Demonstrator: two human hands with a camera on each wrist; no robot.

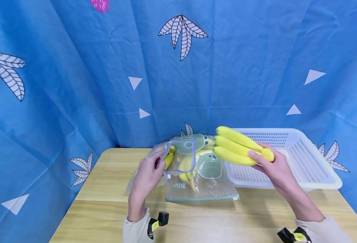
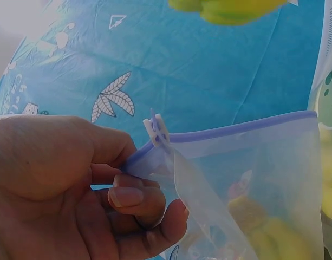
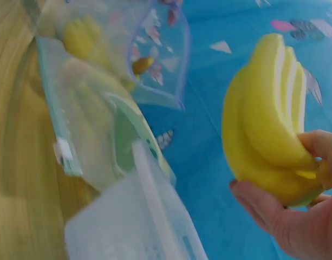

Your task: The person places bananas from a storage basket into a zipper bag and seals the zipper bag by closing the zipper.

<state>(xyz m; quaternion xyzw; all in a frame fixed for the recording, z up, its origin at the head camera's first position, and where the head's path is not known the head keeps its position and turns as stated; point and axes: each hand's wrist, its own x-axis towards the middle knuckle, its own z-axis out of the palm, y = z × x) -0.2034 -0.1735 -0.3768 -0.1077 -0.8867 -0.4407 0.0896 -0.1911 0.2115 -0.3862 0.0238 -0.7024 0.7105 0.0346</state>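
My left hand [image 1: 149, 173] pinches the purple rim of a clear zip bag [image 2: 236, 130] near its white slider [image 2: 156, 130]. The mouth of this bag gapes, and yellow bananas [image 1: 168, 159] show inside it. Held by its stem end, a bunch of yellow bananas [image 1: 234, 145] is in my right hand [image 1: 275, 168], up in the air in front of the white basket. Between the hands, another zip bag [image 1: 202, 195] with a green edge and animal print lies on the table, bananas inside. In the right wrist view the held bunch [image 3: 263, 119] is apart from both bags.
A white perforated basket [image 1: 318, 185] stands at the right of the wooden table [image 1: 105, 202], close beside the green-edged bag. Behind the table hangs a blue patterned curtain [image 1: 242, 84].
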